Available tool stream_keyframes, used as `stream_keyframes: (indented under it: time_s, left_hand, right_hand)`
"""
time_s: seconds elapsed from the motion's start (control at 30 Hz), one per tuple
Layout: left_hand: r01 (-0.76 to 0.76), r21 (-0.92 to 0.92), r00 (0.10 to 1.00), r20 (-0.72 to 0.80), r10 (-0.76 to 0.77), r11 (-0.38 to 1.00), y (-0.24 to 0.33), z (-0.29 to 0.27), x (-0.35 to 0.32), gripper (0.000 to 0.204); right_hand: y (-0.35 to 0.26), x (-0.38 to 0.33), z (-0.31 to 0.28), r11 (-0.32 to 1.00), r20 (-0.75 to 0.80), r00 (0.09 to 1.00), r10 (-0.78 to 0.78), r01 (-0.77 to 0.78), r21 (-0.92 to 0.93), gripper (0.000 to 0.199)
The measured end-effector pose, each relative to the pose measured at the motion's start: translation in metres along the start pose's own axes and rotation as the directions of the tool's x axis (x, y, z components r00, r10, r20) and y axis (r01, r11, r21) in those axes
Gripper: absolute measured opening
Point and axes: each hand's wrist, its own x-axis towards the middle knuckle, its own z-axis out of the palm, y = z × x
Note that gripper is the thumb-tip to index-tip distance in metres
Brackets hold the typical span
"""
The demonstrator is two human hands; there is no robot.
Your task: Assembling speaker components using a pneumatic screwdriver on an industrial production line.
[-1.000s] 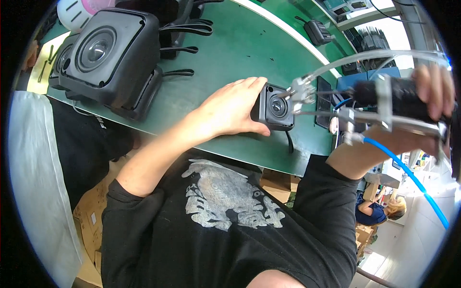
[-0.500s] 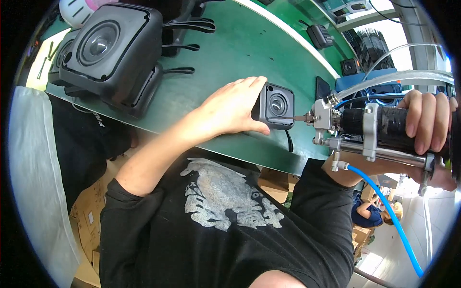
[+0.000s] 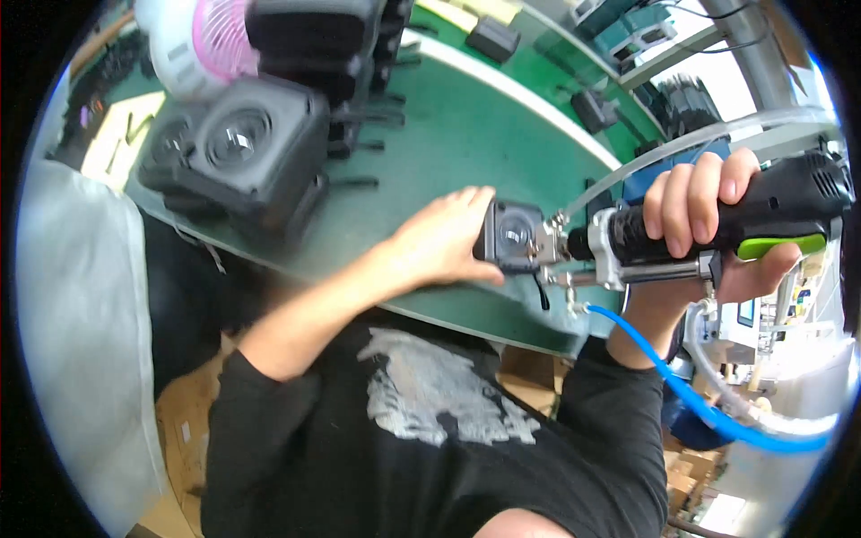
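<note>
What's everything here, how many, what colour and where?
Flat worktable: one, green, centre.
Small square speaker-like box: one, black, on worktable.
Large square speaker-like boxes: several, black, upper left.
Round fan: one, white and pink, top left.
Long handheld tool: one, black and green, right.
Flexible hose: one, blue, lower right.
Plastic hoses: at least two, clear, right.
Cardboard boxes: several, brown, below worktable.
Left hand: one, bare, holding small box.
Right hand: one, bare, around tool.

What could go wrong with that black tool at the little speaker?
The black tool could slip on the small speaker, scuffing its face. A slip leftward might strike the left hand, which grips the speaker's side. The blue hose, curving away from the tool, could snag and jerk the right hand.
</note>
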Motion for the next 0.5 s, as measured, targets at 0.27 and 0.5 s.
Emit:
stream_keyframes:
  time_s: [0.27,0.5]
  left_hand:
    - [-0.169,0.385,0.984,0.020,0.175,0.907,0.030,0.021,0.026,0.126]
    - [-0.072,0.502,0.991,0.134,0.005,0.862,0.047,0.009,0.113,0.098]
  right_hand:
    - [-0.074,0.026,-0.056,0.993,-0.121,0.993,0.011,-0.025,-0.118,0.052]
    - [-0.023,-0.008,-0.084,0.913,-0.546,0.797,-0.258,0.016,-0.409,0.039]
